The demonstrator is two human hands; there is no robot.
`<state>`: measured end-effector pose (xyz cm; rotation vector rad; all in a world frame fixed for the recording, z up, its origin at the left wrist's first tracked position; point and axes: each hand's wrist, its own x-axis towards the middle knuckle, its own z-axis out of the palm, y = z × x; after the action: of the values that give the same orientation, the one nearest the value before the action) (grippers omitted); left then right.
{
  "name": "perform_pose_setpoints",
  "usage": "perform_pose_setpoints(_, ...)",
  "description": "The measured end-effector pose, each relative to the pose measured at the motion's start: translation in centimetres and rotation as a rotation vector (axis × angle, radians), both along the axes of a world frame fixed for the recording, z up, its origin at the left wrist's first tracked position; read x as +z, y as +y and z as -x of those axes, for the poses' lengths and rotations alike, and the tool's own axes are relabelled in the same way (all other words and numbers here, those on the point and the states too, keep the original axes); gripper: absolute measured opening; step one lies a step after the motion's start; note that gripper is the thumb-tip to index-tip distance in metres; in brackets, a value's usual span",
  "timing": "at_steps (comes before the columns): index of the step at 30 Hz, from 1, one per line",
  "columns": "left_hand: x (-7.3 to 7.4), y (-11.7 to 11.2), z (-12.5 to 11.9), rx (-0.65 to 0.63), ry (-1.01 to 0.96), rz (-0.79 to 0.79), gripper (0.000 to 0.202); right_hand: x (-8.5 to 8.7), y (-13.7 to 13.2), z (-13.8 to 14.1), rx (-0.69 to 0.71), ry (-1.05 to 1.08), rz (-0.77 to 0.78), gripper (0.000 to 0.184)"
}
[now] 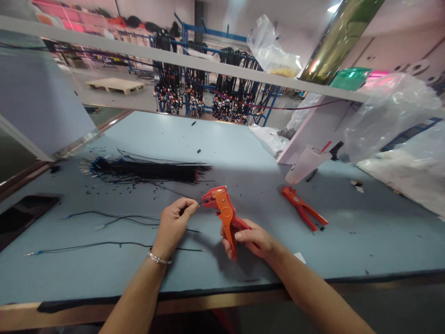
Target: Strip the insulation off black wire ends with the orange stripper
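Note:
My right hand (pixel 252 239) is wrapped round the handles of an orange and red wire stripper (pixel 226 212), whose jaws point up and left. Pinched in the fingers of my left hand (pixel 176 220) is a thin black wire (pixel 200 202); its end is at the stripper's jaws. Whether the jaws are clamped on it I cannot tell. Under and left of my left wrist lie several loose black wires (pixel 93 246) with blue and metal ends. Behind them rests a thick bundle of black wires (pixel 153 170), with blue terminals at its left end.
A second wire stripper (pixel 302 208) lies to the right, near a white cup (pixel 306 164). At the left edge is a dark phone (pixel 28 213). Small black scraps dot the table (pixel 222 139). A shelf beam (pixel 208 67) crosses above; plastic bags (pixel 392 111) are at the right.

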<state>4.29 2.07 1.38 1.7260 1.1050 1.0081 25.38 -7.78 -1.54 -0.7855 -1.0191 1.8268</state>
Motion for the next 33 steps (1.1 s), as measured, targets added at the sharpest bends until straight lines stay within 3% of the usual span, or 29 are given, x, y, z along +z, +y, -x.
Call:
perform_pose_setpoints(10,-0.27,0.34,0.27,-0.038,0.037,-0.032,0.028,0.23,0.01,0.15,0.030,-0.022,-0.019,0.039)
perform_pose_setpoints(20,-0.41,0.25,0.25,-0.036,0.061,-0.070,0.028,0.28,-0.05,0.72,-0.079,-0.090,0.040,0.036)
perform_pose_setpoints(28,-0.68,0.68,0.47,0.125,0.043,-0.058,0.026,0.44,0.26,0.26,-0.195,-0.041,0.041,0.028)
perform_pose_setpoints(33,-0.41,0.54,0.25,0.090,0.056,-0.047,0.027,0.55,0.28,0.08,-0.103,-0.006,0.013,0.032)
